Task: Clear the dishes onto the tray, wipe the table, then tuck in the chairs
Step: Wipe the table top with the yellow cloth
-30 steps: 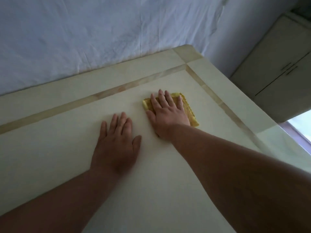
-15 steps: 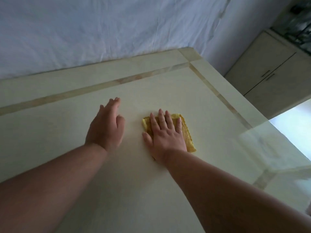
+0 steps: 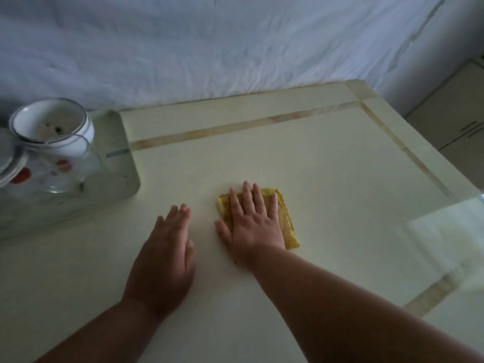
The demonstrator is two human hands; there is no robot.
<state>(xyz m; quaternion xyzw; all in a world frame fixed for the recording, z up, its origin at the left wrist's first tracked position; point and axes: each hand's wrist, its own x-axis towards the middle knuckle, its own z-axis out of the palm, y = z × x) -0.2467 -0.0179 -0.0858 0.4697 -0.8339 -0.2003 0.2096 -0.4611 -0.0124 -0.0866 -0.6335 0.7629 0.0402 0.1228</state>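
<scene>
Pale cream stone with a tan inlaid border makes up the table, which stands against a wall draped in a wrinkled white sheet. Near the middle of the tabletop lies a folded yellow cloth, and the right hand presses flat on top of it, fingers straight and slightly spread, thumb out to the left touching the table. Just to its left, apart from the cloth, the left hand lies palm down on the bare surface with its fingers straight and held close together. At the far left sits a pale tray carrying the cleared dishes: a white bowl with a dark rim stripe and food traces inside, stacked on other crockery, with a clear glass in front of it. To the far right, beyond the table's corner, stands a light cabinet.
</scene>
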